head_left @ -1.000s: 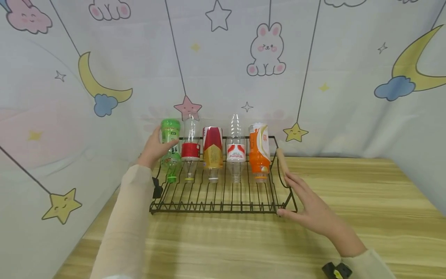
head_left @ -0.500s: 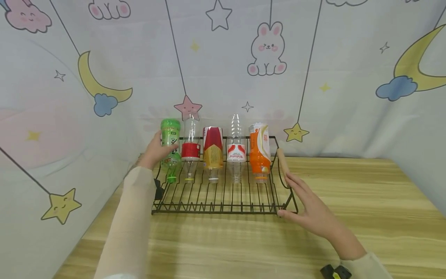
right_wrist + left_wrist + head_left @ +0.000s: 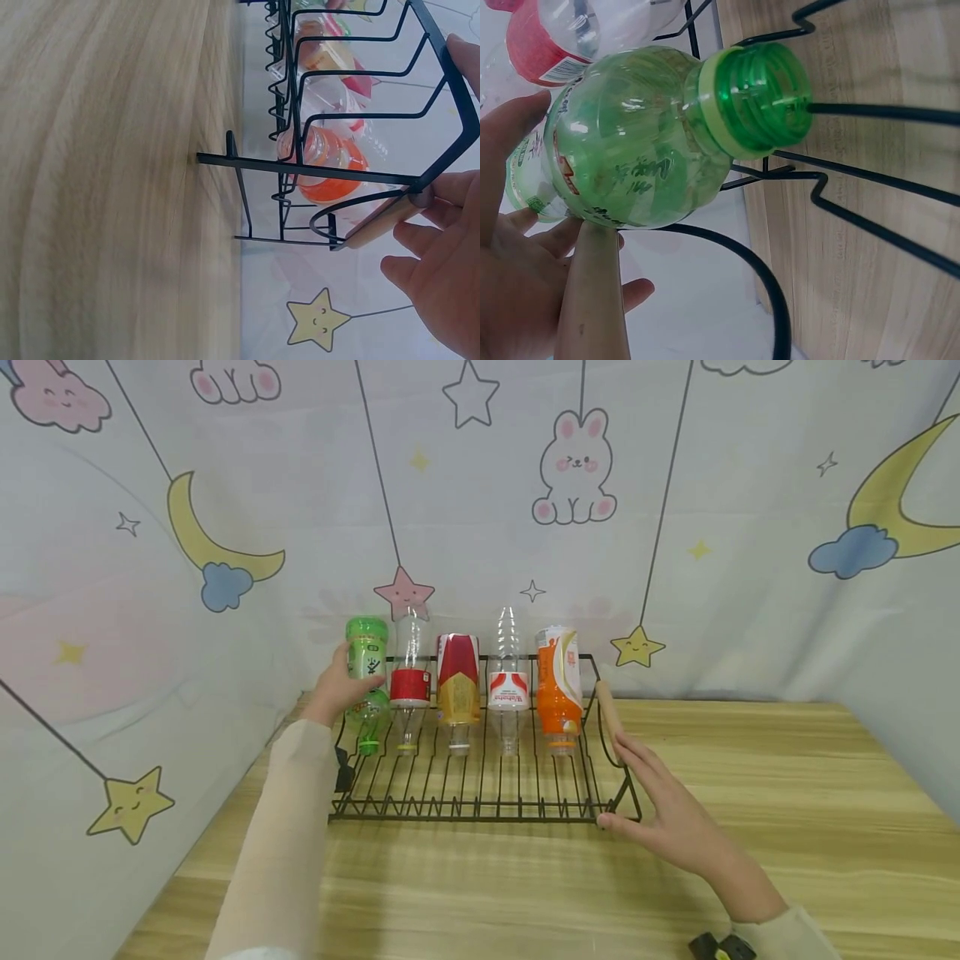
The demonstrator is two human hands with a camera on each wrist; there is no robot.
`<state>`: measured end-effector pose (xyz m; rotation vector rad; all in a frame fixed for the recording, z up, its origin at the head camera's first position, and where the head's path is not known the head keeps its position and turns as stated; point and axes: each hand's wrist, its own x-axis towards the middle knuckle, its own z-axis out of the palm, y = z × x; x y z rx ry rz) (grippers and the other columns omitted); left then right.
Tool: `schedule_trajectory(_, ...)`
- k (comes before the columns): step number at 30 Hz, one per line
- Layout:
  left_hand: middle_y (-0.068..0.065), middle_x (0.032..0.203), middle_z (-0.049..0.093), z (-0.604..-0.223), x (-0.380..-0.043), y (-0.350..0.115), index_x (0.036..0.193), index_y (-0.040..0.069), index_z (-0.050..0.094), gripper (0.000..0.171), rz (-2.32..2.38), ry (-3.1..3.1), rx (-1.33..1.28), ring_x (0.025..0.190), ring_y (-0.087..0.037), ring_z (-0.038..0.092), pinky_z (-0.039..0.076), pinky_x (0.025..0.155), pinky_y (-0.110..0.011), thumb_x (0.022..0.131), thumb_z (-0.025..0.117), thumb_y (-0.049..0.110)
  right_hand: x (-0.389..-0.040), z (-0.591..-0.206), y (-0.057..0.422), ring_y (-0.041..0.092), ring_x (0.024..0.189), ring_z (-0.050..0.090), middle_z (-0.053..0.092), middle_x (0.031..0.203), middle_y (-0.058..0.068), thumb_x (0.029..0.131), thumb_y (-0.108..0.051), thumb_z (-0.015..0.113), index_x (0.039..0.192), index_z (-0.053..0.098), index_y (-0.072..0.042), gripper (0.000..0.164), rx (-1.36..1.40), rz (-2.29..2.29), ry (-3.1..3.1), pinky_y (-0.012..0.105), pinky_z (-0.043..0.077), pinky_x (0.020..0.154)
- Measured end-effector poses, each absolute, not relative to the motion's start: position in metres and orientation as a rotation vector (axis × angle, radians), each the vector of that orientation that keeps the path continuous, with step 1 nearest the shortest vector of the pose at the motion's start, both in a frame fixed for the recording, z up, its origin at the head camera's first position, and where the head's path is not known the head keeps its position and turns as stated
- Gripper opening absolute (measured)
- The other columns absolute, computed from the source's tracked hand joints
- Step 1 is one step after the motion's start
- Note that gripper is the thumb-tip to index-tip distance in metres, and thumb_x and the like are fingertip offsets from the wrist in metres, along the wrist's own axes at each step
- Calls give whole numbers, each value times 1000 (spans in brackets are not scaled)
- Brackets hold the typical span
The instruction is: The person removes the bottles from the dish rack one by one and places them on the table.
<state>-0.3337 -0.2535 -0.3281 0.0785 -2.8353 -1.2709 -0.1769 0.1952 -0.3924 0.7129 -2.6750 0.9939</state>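
Observation:
A black wire rack (image 3: pixel 480 818) with wooden side handles holds a row of upside-down plastic bottles. At its left end leans the green bottle (image 3: pixel 645 135), its uncapped neck pointing down between the wires. My left hand (image 3: pixel 337 689) has its thumb across the front of this bottle and fingers behind it, beside the left wooden handle (image 3: pixel 592 300). At the other end, my right hand (image 3: pixel 675 814) holds the rack's side. Its thumb is on the front corner, and its fingers touch the right wooden handle (image 3: pixel 382 217).
Beside the green bottle stand a clear bottle with a red label (image 3: pixel 411 685), a maroon-and-gold bottle (image 3: pixel 458 677), a clear bottle with a white-and-red label (image 3: pixel 508 689) and an orange bottle (image 3: pixel 558 681). A patterned curtain (image 3: pixel 480 527) hangs behind the wooden table (image 3: pixel 480 893).
My left hand has slid slightly down along the green bottle. The bottles stay in place, and my right hand keeps its hold at the rack's right end.

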Motion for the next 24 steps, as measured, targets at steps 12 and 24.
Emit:
schedule_trajectory(12, -26, 132, 48, -336, -341, -253, 155, 13, -2, 92, -1173, -2839, 122, 107, -38, 54, 50, 89, -49, 91, 63, 28, -175, -393, 195, 42, 139, 28, 19, 159, 5, 85, -37, 73, 153, 26, -11, 86, 718, 1017, -2662, 71, 31, 98)
schedule_trajectory(24, -23, 126, 53, -334, -336, -249, 156, 14, 6, 86, -1153, -2807, 134, 99, -33, 57, 52, 76, -39, 92, 61, 28, -174, -393, 194, 42, 138, 29, 19, 159, 4, 85, -39, 73, 152, 27, -11, 87, 694, 1013, -2674, 72, 32, 97)
